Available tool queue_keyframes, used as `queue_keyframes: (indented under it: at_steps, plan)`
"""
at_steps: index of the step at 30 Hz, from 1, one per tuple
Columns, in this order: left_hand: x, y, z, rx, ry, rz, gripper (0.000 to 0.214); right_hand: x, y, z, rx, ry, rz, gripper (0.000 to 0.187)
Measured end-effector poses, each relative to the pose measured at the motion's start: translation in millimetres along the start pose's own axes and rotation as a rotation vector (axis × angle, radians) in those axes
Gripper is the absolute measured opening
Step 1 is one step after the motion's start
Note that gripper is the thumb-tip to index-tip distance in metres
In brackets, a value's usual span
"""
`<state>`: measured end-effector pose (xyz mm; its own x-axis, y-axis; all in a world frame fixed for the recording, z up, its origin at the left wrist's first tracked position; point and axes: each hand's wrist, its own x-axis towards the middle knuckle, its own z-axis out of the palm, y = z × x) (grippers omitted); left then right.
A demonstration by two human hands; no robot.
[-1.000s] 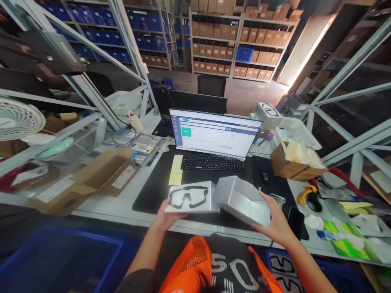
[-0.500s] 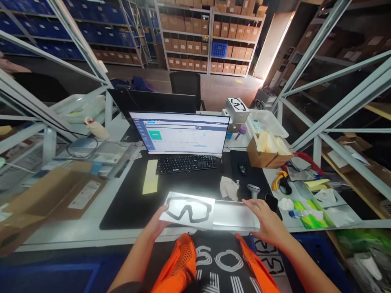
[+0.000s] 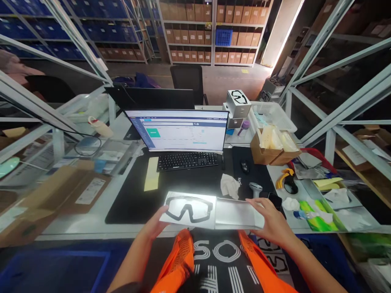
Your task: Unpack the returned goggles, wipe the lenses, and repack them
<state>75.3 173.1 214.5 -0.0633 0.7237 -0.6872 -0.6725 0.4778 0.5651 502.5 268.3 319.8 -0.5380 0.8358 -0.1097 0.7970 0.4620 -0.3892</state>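
A white goggle box with a black goggle-frame print lies level above the front edge of the desk mat. Out of its right side extends a plain silver-grey inner box. My left hand grips the printed part at its left end, thumb on top. On the far right end, my right hand holds the silver-grey part between thumb and fingers. What is inside the box is hidden. Just beyond it lie a crumpled tissue and a handheld barcode scanner.
A monitor, keyboard and mouse stand behind the box. To the left is an open cardboard carton. On the right are a tape dispenser, small cartons and a tray of packaging scraps. Printed boxes are stacked beside the monitor.
My right hand has moved slightly right with the silver-grey part, and a little more of it shows. My left hand keeps its grip. The camera view has shifted slightly.
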Motion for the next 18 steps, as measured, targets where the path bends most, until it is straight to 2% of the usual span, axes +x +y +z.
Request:
queue_keyframes:
  at_steps: [5,11,15,18]
  plan:
    - [-10,-8,1.1,-0.019,0.070,0.009,0.032,11,0,1,-0.065,-0.076,0.001,0.085]
    - [-17,-16,-0.5,-0.002,0.123,0.004,0.044,25,-1,7,-0.138,-0.147,-0.045,0.088]
    - [-15,-22,-2.6,0.042,0.134,0.010,0.048,39,-1,7,-0.182,-0.182,-0.084,0.090]
    - [-8,-28,-2.4,0.079,0.120,-0.005,0.049,49,-1,11,-0.109,-0.198,-0.106,0.093]
